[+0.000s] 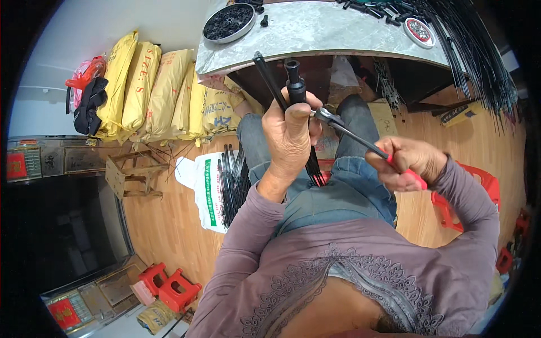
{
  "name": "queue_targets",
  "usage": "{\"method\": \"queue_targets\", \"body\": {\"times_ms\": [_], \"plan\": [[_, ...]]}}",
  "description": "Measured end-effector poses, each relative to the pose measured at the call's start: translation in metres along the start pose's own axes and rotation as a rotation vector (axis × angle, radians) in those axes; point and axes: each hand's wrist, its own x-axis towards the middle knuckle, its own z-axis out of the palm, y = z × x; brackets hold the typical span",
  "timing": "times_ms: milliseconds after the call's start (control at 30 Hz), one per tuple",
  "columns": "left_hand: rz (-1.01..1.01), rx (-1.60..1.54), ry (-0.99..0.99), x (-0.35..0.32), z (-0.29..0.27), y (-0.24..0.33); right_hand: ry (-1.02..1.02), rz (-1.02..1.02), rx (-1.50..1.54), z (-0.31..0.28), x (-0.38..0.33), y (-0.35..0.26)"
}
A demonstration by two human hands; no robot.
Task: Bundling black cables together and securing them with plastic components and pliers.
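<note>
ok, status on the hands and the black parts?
Left hand gripping black rods and a black handle piece. Right hand holding red-handled pliers, tip at the left fingers. Nothing in the way.

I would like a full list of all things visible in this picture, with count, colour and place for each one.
black plastic part: one, black, gripped in left hand
thin rods: a bundle, black, in left hand
pliers: one, red handles, in right hand, tip at the black part
table: one, grey, ahead
round tray: one, dark, on table
small dish: one, red rim, on table
sacks: several, yellow, on floor at left
stools: two, red, lower left
white bag: one, on floor
left hand: one, closed
right hand: one, closed
</note>
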Motion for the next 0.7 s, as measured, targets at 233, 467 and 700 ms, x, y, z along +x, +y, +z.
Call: {"method": "queue_targets", "body": {"times_ms": [233, 467, 700], "plan": [[-0.012, -0.003, 0.059, 0.006, -0.011, -0.005, 0.632, -0.602, -1.754, 0.026, 0.015, -0.013], [-0.055, 0.118, 0.125, 0.007, -0.001, 0.006, 0.253, -0.04, -0.4, 0.027, 0.025, 0.013], [-0.132, -0.076, -0.134, 0.017, -0.017, 0.002, 0.281, -0.107, -0.659, 0.041, 0.022, -0.008]]}}
